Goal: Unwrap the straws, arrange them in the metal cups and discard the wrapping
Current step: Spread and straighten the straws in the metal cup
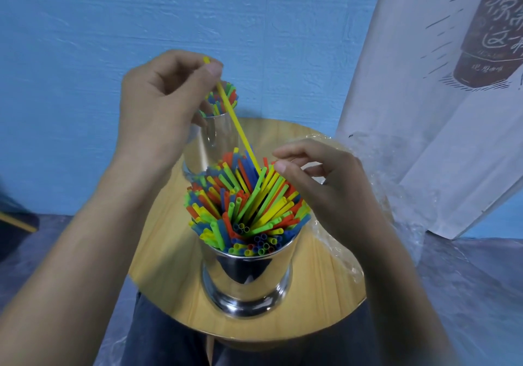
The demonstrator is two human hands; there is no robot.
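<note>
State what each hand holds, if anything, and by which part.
The left hand pinches a yellow straw near its top end; the lower end dips among the straws in the near cup. The right hand holds nothing.

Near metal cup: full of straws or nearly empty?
Full: the near metal cup is packed rim to rim with coloured straws that fan out above it.

Pinches a yellow straw (235, 119) in left hand (158, 105), tip among straws (240, 204) in near metal cup (246, 280). Hovers right hand (325, 184) beside them.
</note>
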